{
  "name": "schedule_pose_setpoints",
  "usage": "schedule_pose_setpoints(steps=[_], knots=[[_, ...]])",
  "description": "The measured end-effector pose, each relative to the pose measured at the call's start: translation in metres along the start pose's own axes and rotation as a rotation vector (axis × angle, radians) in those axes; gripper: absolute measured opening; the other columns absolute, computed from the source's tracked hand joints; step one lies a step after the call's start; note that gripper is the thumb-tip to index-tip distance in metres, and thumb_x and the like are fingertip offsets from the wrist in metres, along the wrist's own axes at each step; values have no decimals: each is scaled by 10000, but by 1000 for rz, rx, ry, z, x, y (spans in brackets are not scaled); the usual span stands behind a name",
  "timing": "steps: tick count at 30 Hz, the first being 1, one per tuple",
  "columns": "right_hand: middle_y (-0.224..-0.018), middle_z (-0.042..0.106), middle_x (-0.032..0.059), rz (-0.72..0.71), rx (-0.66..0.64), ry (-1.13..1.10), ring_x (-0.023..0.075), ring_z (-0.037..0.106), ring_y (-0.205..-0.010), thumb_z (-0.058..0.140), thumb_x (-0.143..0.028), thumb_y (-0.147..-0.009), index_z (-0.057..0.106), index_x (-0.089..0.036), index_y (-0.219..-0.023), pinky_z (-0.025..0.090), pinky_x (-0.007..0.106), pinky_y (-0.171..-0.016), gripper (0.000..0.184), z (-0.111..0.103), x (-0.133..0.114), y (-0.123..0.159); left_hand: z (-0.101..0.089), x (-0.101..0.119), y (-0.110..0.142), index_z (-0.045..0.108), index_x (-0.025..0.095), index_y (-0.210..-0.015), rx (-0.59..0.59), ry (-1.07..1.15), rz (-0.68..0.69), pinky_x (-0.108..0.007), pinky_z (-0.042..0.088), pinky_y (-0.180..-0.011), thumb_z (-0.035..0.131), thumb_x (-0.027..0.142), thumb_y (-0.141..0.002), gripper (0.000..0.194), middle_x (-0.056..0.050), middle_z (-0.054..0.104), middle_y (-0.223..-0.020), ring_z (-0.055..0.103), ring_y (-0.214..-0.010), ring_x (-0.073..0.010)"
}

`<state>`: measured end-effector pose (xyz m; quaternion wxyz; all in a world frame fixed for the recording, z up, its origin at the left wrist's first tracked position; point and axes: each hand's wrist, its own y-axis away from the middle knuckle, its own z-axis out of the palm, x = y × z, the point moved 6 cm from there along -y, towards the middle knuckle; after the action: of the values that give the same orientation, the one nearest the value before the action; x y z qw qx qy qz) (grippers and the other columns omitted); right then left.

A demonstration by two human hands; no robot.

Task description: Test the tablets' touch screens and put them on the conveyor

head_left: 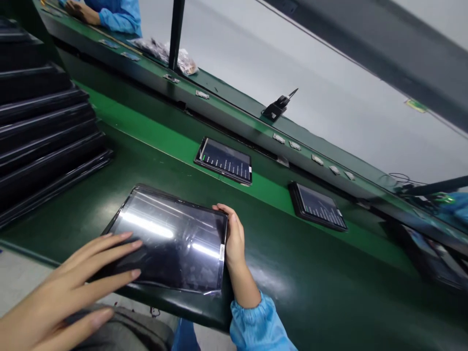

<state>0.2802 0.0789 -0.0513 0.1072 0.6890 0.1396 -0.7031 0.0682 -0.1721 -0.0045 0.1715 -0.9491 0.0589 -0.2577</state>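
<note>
A tablet [175,243] with a dark, glossy screen lies at the near edge of the green bench, ceiling lights mirrored in it. Clear film shows along its lower edge, and a small white label sits at its right side. My right hand [234,239] grips the tablet's right edge, thumb side hidden from clear view. Over the lower left of the screen, my left hand [80,282] is spread with fingers apart; whether the fingertips touch the glass I cannot tell.
Tall stack of dark panels [47,117] at left. Two lit tablets [224,161] [320,204] lie on the green strip [270,192], with another device [435,253] at far right. Small parts line the shelf, beside a black holder [276,108]. A co-worker's blue sleeve [122,18] shows across the bench.
</note>
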Motion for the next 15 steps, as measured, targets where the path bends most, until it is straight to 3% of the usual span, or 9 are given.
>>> schedule_pose_setpoints(steps=[2, 5, 9, 15], knots=[[-1107, 739, 66, 6, -1, -9, 245, 644, -1098, 484, -568, -942, 714, -224, -1071, 420, 406, -1035, 434, 0, 1, 0, 6, 11, -6, 496, 445, -1423, -55, -74, 127, -450, 534, -1042, 523, 354, -832, 599, 47, 441, -1524, 437, -1392, -321], [-1113, 739, 68, 16, -6, -13, 248, 645, -1102, 482, -576, -940, 712, -226, -1077, 421, 415, -1038, 440, 0, 2, 0, 12, 21, -18, 448, 405, -1466, -90, -116, 200, -493, 504, -1056, 550, 330, -851, 629, 20, 400, -1551, 429, -1398, -332], [-1122, 735, 64, 20, -16, 1, 245, 641, -1109, 467, -567, -951, 707, -231, -1088, 419, 412, -1042, 435, -1, 3, 0, 17, 23, -27, 423, 374, -1487, -93, -156, 204, -527, 481, -1070, 548, 333, -877, 624, -9, 377, -1567, 409, -1409, -344], [-1104, 736, 66, -2, -22, 48, 247, 649, -1083, 485, -556, -949, 720, -215, -1060, 453, 385, -993, 429, -1, 0, -1, 18, 19, -19, 459, 408, -1452, -68, -163, 158, -508, 396, -1144, 534, 331, -896, 567, 15, 354, -1583, 338, -1452, -318]])
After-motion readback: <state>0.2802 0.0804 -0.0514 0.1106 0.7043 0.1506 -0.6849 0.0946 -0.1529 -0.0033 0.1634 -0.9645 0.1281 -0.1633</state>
